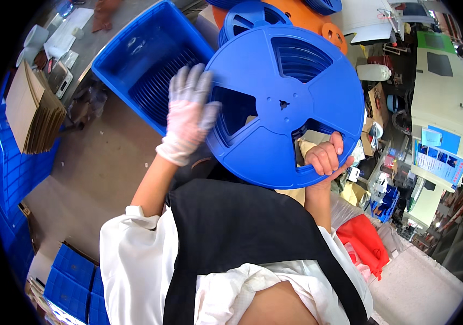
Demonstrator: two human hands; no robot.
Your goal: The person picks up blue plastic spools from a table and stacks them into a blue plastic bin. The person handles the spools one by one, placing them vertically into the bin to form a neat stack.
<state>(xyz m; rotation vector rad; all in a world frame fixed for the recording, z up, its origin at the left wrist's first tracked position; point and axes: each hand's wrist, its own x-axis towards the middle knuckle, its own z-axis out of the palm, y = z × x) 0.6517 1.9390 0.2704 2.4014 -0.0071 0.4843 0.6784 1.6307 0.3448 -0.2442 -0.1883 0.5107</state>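
Note:
A large blue plastic reel (275, 76) with cut-out windows fills the upper middle, its flat face toward me. More blue reels show through its windows, stacked behind it. My bare right hand (326, 158) grips the rim at the lower right, fingers hooked through a window. My left hand (190, 111), in a whitish glove, is beside the reel's left edge with fingers outstretched. It is slightly blurred, and I cannot tell whether it touches the rim. Behind that hand stands a blue bin (134, 49) holding a row of thin dark discs or edges.
Smaller blue reels (253, 19) and an orange reel (333, 37) lie beyond the large one. Stacked cardboard (33, 111) and blue crates (71, 276) stand to the left. On the right are a red bag (362, 244) and a pale machine (442, 97) with a green top.

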